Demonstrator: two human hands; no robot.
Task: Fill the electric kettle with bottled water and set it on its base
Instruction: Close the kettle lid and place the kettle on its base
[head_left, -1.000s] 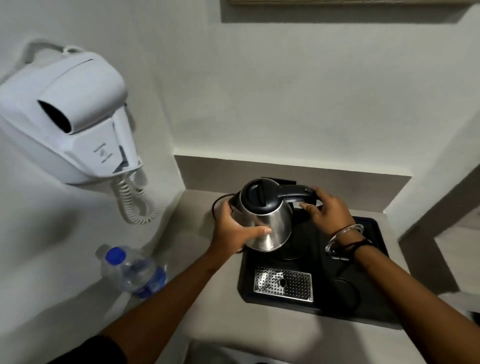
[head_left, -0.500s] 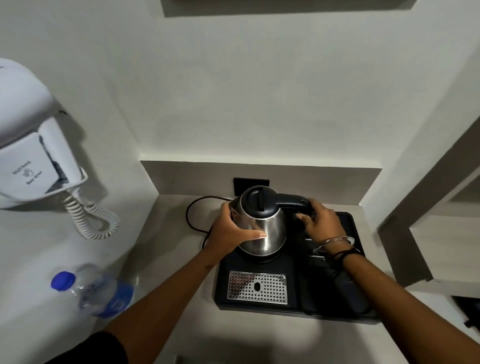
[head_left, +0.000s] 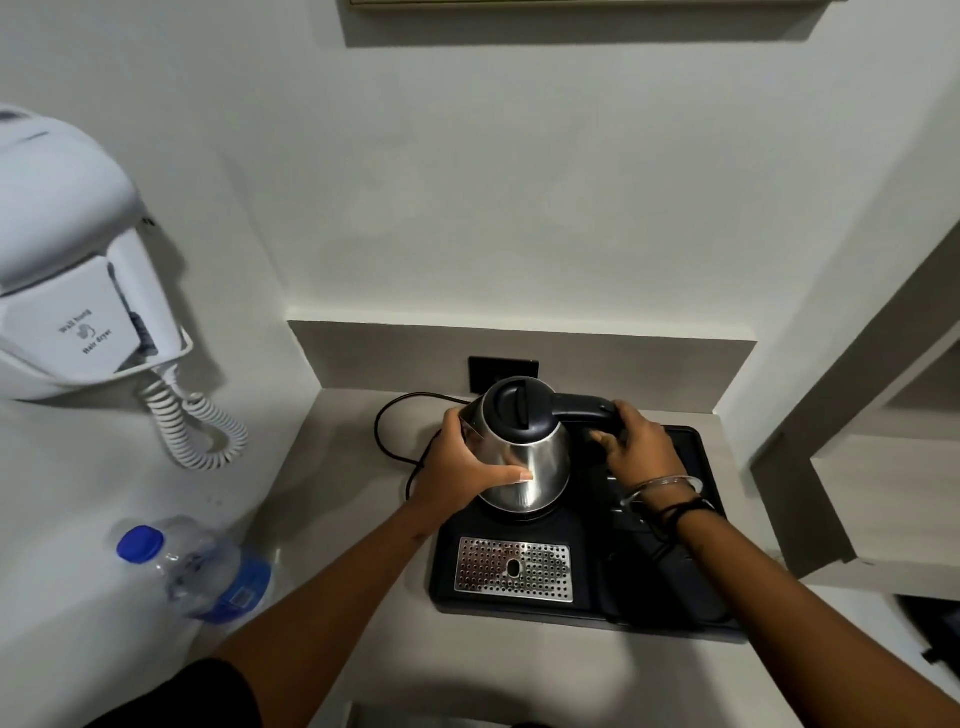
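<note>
I see the bench (head_left: 332, 525) carrying a black tray (head_left: 691, 618). The steel kettle (head_left: 524, 457) stands upright on the tray's rear left section, lid closed. My left hand (head_left: 460, 480) wraps its body, grip pressed against steel. My right hand (head_left: 639, 452) clasps the kettle handle (head_left: 582, 406). The water bottle (head_left: 202, 571) lies near the bench's left edge.

Wall-hung hair dryer (head_left: 67, 270), perforated metal drip grate (head_left: 513, 569)
</note>
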